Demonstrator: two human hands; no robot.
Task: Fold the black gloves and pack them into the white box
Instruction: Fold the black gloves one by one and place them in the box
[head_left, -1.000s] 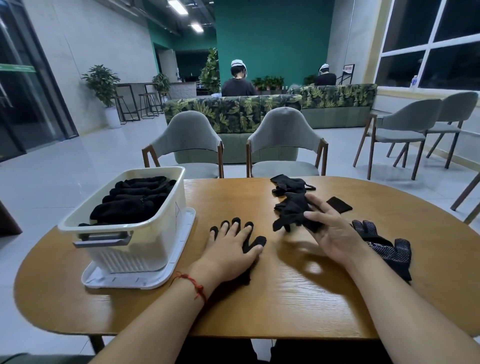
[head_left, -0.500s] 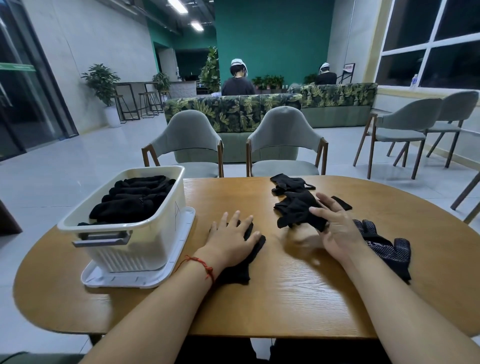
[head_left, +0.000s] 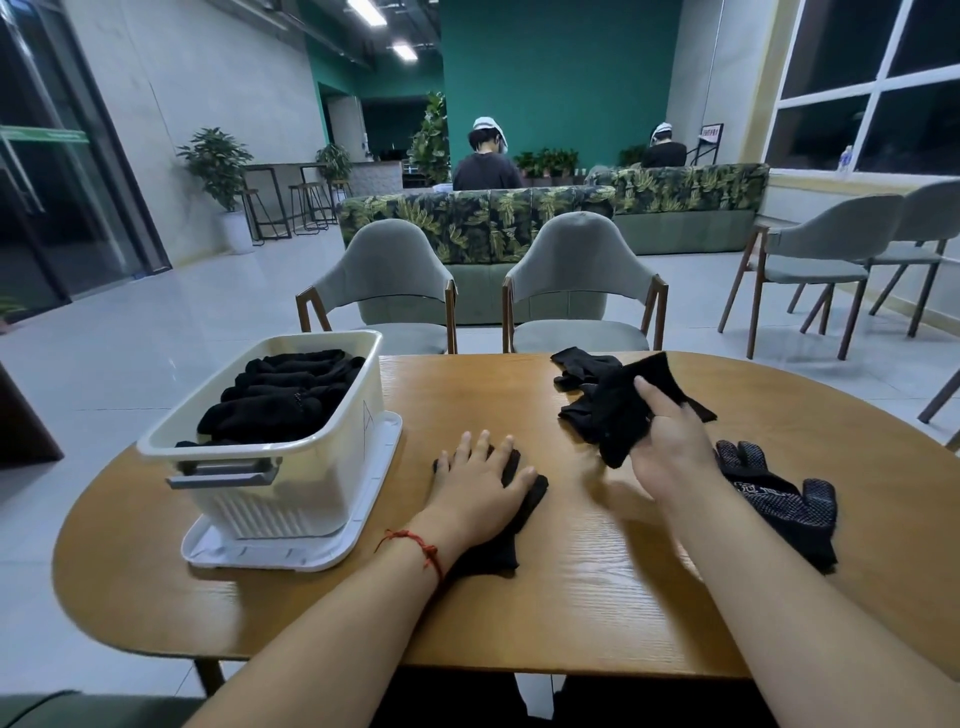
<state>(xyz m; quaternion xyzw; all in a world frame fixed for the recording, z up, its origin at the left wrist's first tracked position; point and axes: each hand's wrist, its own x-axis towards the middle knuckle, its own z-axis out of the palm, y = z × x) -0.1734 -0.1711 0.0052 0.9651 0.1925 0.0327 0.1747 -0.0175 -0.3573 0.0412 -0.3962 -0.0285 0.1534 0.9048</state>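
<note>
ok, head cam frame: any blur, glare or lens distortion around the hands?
Head view: wide-angle bend, the oval wooden table bows at its edge and the window frames lean; the ceiling strip lights are blown out; the right hand and the black glove it grips look slightly soft; the black gloves in the white plastic box merge into a dark mass.

My left hand (head_left: 480, 480) lies flat over a black glove (head_left: 498, 551), hiding most of it; only its edges show. The held glove (head_left: 618, 410) in my right hand (head_left: 670, 447) covers part of the loose pile (head_left: 582, 361) at twelve o'clock. At three o'clock from that hand, my forearm overlaps a dotted glove (head_left: 795, 504), its print too small to read. The white box (head_left: 291, 488) wall hides the lower packed gloves (head_left: 291, 400). The counter (head_left: 597, 597) runs off the right edge.
</note>
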